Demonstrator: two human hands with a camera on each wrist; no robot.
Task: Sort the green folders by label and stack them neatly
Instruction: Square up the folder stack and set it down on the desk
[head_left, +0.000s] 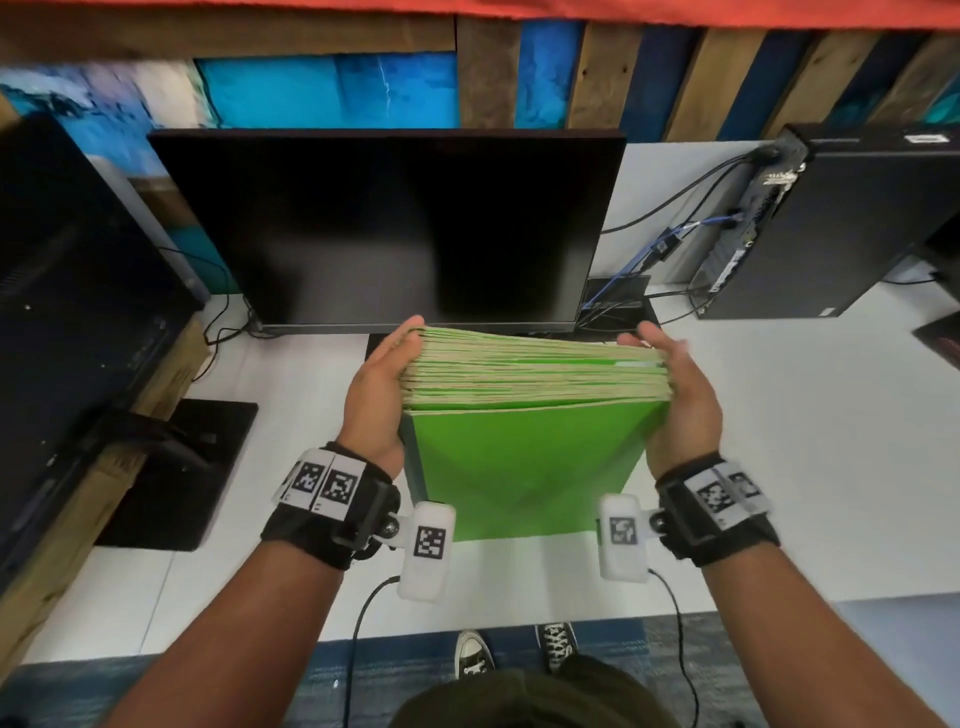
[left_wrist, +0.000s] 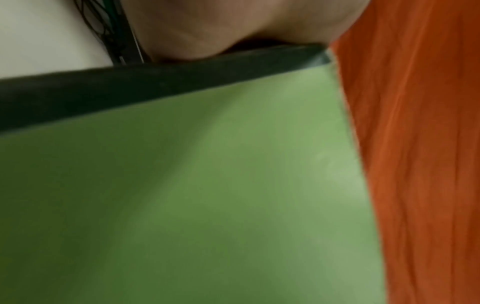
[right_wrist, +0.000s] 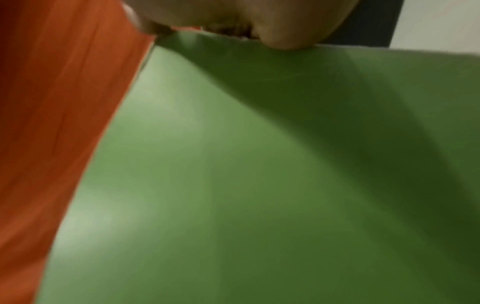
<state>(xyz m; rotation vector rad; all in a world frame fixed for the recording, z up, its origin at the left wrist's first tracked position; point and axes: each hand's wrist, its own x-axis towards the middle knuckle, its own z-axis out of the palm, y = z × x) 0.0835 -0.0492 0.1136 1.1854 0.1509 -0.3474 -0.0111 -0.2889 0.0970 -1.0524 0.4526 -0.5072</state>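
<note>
A thick stack of green folders (head_left: 530, 374) stands on edge on the white desk (head_left: 779, 441), tilted a little away from me. My left hand (head_left: 379, 384) presses flat against its left side. My right hand (head_left: 675, 389) presses its right side with straight fingers. The front folder's plain green cover (head_left: 519, 467) faces me, and no label shows. In the left wrist view the palm (left_wrist: 221, 26) sits on the folder edge above the green cover (left_wrist: 182, 195). The right wrist view shows the same from the other side: palm (right_wrist: 259, 18) over green cover (right_wrist: 259, 185).
A dark monitor (head_left: 395, 223) stands right behind the stack. A second monitor (head_left: 67, 312) with a black base (head_left: 176, 473) is at the left. A black computer tower (head_left: 831, 223) with cables (head_left: 639, 260) lies at the right. Orange fabric (left_wrist: 415, 144) fills one side of each wrist view.
</note>
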